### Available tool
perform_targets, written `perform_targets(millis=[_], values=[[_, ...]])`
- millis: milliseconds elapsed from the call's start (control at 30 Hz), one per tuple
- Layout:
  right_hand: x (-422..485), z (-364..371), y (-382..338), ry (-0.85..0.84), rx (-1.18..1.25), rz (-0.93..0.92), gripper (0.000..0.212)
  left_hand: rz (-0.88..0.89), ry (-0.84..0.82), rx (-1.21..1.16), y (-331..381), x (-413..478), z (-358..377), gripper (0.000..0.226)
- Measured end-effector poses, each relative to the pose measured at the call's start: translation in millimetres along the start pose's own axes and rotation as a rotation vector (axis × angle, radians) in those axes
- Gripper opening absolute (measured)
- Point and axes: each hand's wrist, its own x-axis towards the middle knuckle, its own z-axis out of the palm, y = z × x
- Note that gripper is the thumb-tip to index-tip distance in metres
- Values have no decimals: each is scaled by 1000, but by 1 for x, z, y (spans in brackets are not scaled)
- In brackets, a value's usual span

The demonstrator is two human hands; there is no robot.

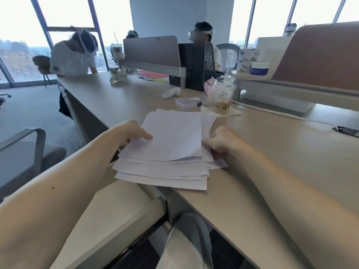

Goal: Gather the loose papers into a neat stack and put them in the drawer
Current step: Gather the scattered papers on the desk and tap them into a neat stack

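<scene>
**Loose papers half-gathered at the desk edge: points of likely failure**

Lower left to centre of frame: open drawer [108,216], pulled out below the desk [262,152], empty as far as visible; no sheets inside yet. Risk of knocking it with a knee or forearm during the transfer.

Left of centre: left hand [134,133], fingers curled under the left margin of the papers [171,150], thumb pressed on the top sheet; grasping that side of the pile.

Centre: papers fanned and askew, near edges stepped, lowest sheets overhanging the desk edge above the drawer. Probable slippage of the bottom sheets to the floor or into the drawer unsquared if lifted before tapping edges flush. Top sheet bowed; creasing likely under a tighter pinch.

Right of centre: right hand [221,140], closed on the right margin, a stray sheet trapped beneath; tearing or folding possible if pulled.

Upper centre-right: plastic cup [223,94] just beyond the pile's far edge; spill likely if sheets are pushed forward.
</scene>
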Motion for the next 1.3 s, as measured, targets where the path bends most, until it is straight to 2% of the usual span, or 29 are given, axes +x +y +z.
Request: perform_targets(millis=[167,333,433,533,733,800,867,967,1067,1200,1300], values=[[-3,4,6,-17,-56,-30,28,-21,-68,39,2,-8,1,75],[-5,-11,11,127,-190,-11,36,16,-69,-104,10,-5,8,57],[-7,-22,7,58,-82,22,29,42,-81,-290,21,-7,11,36],[-8,-25,6,1,26,58,26,28,-109,-385,26,-10,15,28],[-10,-14,19,-94,187,143,34,-25,-269,-326,33,-17,27,17],[-12,-15,23,-114,225,128,34,-10,-323,-302,33,-20,27,25],[-14,-17,28,-147,277,121,32,48,-349,-314,36,-23,28,36],[-16,-19,38,-181,406,137,38,160,-394,-360,43,-27,36,38],[-22,-26,53,-162,511,140,42,261,-358,-397,50,-29,47,41],[-33,-54,78,-20,710,166,31,414,-234,-558,72,-35,62,37],[-45,-95,81,198,742,22,28,559,-148,-796,106,-50,72,27]])
